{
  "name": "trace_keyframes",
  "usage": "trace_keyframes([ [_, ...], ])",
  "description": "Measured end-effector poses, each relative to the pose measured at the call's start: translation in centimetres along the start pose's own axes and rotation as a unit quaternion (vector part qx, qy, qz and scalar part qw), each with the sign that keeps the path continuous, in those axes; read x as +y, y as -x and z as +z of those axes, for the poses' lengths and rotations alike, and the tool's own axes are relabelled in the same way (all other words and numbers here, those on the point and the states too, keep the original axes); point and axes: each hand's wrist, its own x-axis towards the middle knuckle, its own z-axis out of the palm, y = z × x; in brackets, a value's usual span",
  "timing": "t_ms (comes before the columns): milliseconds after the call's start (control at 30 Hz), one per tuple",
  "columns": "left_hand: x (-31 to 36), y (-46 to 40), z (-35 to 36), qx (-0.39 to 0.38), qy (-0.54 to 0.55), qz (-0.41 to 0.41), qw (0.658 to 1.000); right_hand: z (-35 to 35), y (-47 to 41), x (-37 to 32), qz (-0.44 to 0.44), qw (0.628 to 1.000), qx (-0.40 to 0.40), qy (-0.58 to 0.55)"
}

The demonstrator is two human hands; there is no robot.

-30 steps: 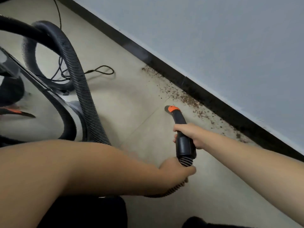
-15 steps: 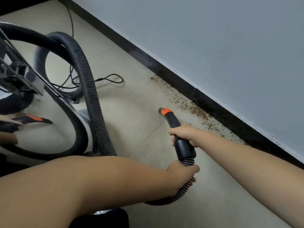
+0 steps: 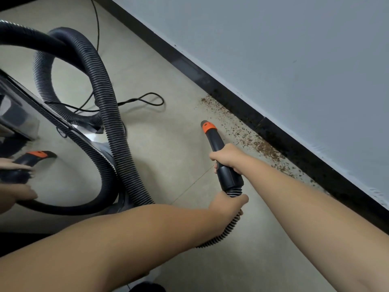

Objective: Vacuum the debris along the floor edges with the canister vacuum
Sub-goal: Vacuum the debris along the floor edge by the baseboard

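Gripping the black nozzle [image 3: 219,150], the right hand [image 3: 228,158] aims its orange tip beside the debris [image 3: 259,144]. The left hand [image 3: 227,205] clutches the ribbed hose [image 3: 113,114] just behind.

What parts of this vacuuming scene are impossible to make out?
- Nozzle opening: faces away in the head view.
- Canister vacuum: cut off by the left edge, body blurred by reflections.
- Hose join: covered by the left hand.
- Debris near end: hidden behind the right hand and forearm.
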Motion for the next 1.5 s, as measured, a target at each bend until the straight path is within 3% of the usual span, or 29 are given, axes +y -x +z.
trace_keyframes([
  [367,2.7,-4.0,-2.6,0.063,0.071,0.011,0.995,0.8,-4.1,-5.1,-0.027,0.999,0.0,0.027],
  [667,0.9,-0.9,-0.1,0.039,-0.024,0.009,0.999,-0.7,-0.7,-0.5,-0.01,1.0,0.011,0.007],
  [1200,-1.7,4.9,5.0,-0.126,-0.073,-0.025,0.989,-5.5,6.6,7.4,0.068,0.993,0.011,-0.097],
  [1500,0.0,2.8,4.1,-0.09,-0.065,-0.013,0.994,-6.1,4.4,5.6,0.065,0.991,0.012,-0.118],
])
